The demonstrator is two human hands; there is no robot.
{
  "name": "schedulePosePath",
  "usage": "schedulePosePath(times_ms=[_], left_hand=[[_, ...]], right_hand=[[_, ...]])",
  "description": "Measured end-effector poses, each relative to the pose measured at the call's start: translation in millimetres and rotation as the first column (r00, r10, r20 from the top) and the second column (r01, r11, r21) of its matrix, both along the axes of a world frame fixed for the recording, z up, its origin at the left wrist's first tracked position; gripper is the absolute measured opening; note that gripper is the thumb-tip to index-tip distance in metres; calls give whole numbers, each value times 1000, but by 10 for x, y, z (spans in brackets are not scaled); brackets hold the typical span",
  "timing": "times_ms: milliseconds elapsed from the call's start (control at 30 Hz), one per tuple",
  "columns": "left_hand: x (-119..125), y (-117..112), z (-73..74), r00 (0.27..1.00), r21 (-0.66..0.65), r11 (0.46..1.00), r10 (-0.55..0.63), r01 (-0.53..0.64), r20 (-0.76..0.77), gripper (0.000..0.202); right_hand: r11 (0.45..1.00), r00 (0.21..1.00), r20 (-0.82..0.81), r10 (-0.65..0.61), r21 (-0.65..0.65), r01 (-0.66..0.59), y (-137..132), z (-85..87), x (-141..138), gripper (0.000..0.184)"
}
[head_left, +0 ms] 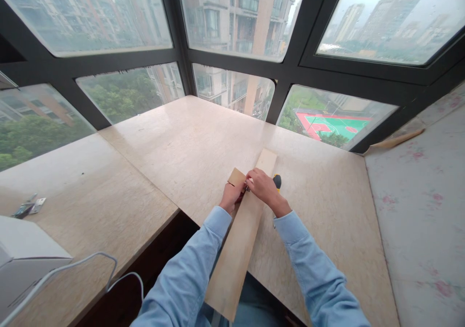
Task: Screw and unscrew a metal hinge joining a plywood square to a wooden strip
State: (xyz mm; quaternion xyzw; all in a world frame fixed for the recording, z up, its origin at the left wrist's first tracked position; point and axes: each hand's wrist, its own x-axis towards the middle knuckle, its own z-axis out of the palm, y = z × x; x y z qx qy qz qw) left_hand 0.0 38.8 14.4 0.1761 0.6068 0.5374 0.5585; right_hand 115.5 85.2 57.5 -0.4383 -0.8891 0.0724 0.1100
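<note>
A long, pale wooden board (241,237) runs from the stone ledge out past its front edge towards my body. Closed beside the board's left edge, my left hand (232,196) grips a short wooden piece (237,176), whose far end sticks out beyond the fingers. My right hand (262,185) reaches over the board, its fingertips pinched close to the left hand. A small shiny metal piece (247,187) shows at those fingertips, mostly covered, so its shape is unclear. Just right of the right hand lies a black and yellow tool (277,180), partly hidden.
The pale stone ledge (174,138) fills the window corner. At left lie metal hinge-like parts (31,207), a white box (29,254) and a white cable (90,256). A dark gap opens below the ledge's front edge. A flowered wall (417,210) bounds the right side.
</note>
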Motion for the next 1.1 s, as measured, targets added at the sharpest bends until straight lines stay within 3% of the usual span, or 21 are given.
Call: schedulePosePath(times_ms=[167, 467, 933, 1100], left_hand=[[-6, -6, 4, 1000, 4, 1000, -13, 13, 28, 37], [3, -8, 52, 1000, -13, 1000, -5, 6, 24, 27], [2, -9, 68, 999, -13, 1000, -2, 3, 34, 26], [-8, -9, 35, 999, 4, 1000, -14, 14, 35, 35]], right_hand=[[998, 998, 27, -55, -29, 56, 25, -26, 20, 18], [998, 1000, 6, 0, -64, 1, 10, 71, 40, 10], [995, 993, -85, 80, -56, -85, 64, -20, 74, 11], [999, 993, -112, 29, -32, -32, 52, -66, 55, 18]])
